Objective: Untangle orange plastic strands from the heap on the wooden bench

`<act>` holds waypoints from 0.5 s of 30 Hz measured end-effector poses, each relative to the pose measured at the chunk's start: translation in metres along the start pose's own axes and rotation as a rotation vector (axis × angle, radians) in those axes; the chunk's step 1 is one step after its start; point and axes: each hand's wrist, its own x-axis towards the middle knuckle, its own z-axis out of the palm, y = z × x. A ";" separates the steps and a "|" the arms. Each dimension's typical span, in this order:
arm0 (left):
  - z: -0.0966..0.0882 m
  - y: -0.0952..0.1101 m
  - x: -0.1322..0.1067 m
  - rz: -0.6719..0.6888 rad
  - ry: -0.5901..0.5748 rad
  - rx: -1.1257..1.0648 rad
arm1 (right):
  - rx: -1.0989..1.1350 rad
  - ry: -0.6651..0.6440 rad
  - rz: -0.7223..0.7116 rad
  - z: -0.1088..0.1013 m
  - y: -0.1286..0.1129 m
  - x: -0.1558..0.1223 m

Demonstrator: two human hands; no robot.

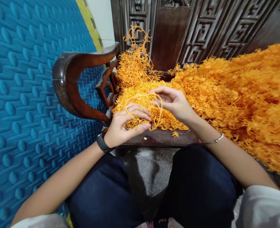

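A thin yellow-orange plastic ring (162, 107) with branching strands is held up between my two hands. My left hand (127, 122), with a dark band at the wrist, has its fingers bent around the ring's lower left part. The thumb lies below, near the strand ends. My right hand (174, 101) wears a silver bangle and pinches the ring's upper right side between thumb and fingers. Directly behind and beneath both hands lies a pile of similar orange tangled pieces (140, 69). Some contact points are hidden by the fingers.
A much larger orange heap (249, 104) fills the right side. All this rests on a dark carved wooden bench (170, 41) with a curved armrest (63, 82) at left. Blue textured matting (18, 95) stands beyond it. A small orange piece (175, 134) lies near the seat's front edge.
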 end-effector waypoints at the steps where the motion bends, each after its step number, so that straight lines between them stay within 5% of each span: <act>1: 0.000 -0.001 0.000 0.001 0.000 -0.009 | -0.005 0.026 -0.012 -0.001 0.000 0.000; 7: -0.001 -0.004 -0.001 -0.066 0.095 -0.070 | -0.054 0.158 -0.114 -0.005 -0.002 0.000; 12: 0.004 -0.006 -0.003 -0.147 0.310 -0.172 | -0.063 0.118 -0.097 0.000 -0.012 -0.003; 15: 0.005 -0.006 -0.004 -0.191 0.323 -0.197 | -0.084 0.110 -0.122 0.003 -0.017 -0.004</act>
